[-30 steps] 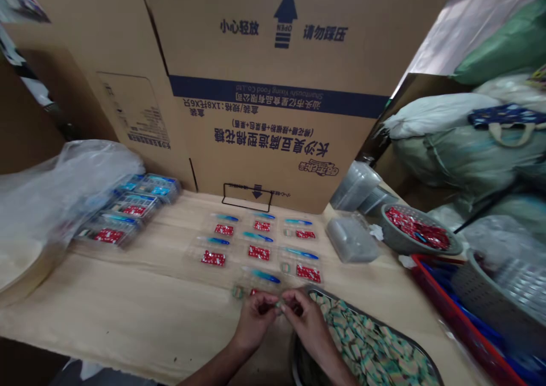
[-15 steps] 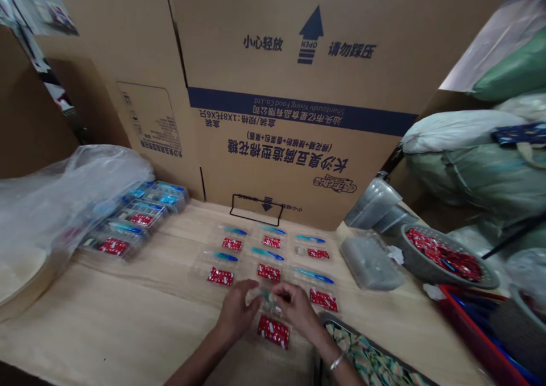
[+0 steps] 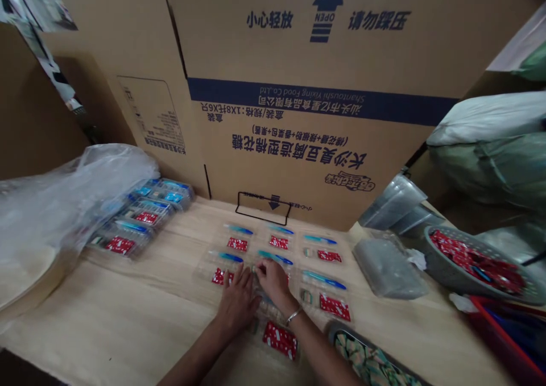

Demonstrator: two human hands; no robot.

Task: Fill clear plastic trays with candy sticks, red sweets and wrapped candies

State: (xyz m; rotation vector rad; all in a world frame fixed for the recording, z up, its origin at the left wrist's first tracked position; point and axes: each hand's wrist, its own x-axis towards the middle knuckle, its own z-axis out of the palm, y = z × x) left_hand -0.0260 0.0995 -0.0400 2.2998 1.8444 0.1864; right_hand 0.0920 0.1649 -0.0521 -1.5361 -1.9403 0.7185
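Note:
Several clear plastic trays lie in rows on the table, each with a red packet (image 3: pixel 335 306) and a long blue-and-teal plastic stick (image 3: pixel 324 279). My right hand (image 3: pixel 273 282) is pinched over the middle tray of the second row; what its fingertips hold is too small to make out. My left hand (image 3: pixel 236 299) lies just left of it, fingers stretched over the edge of the neighbouring tray and partly covering its red packet (image 3: pixel 219 276). Closest to me, a tray with another red packet (image 3: pixel 279 340) sits below my wrists. Small green striped pieces (image 3: pixel 362 357) fill a dark tray at the lower right.
A tall cardboard box (image 3: pixel 273 147) stands behind the trays. Filled packs (image 3: pixel 147 212) sit at left under plastic film (image 3: pixel 102 170). At right are stacked clear trays (image 3: pixel 388 266), a grey basket (image 3: pixel 443 266) of red packets and a red crate (image 3: pixel 490 329).
Both hands have moved up from the nearest tray to the middle tray of the second row. The head view has shifted slightly, and the right forearm now crosses above the nearest tray.

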